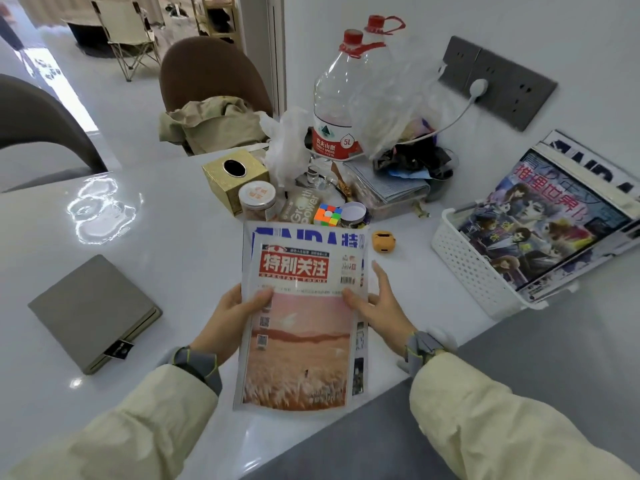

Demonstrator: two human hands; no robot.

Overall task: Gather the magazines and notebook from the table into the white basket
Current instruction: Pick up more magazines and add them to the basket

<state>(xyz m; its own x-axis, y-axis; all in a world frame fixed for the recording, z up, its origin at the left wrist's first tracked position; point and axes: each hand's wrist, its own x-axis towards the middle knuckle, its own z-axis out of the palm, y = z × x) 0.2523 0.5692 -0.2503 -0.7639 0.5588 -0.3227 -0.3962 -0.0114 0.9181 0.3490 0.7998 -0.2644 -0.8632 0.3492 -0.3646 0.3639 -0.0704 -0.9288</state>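
Both hands hold a small stack of magazines [301,327] above the near edge of the white table [173,258]. The left hand [230,318] grips the stack's left edge, thumb on the cover and fingers behind. The right hand [379,308] pinches the right edge with its thumb on top, the other fingers stretched out loosely beside it. The top magazine has a red title block and a pinkish field picture; a larger one with blue lettering shows behind it.

The white basket [474,268] sits at the table's right side, tilted in this view. It already holds magazines [540,233], the top one with a comic-style cover, and they stick out well past its rim.

The grey notebook [91,311] lies closed and flat on the table to the left, well apart from the hands and far from the basket.

Behind the held stack is a clutter: a gold tissue box [235,178], a jar with a white lid [258,200], a puzzle cube [327,214] and a big clear water bottle [337,98] with a red cap. A small orange case [383,240] lies between the stack and the basket
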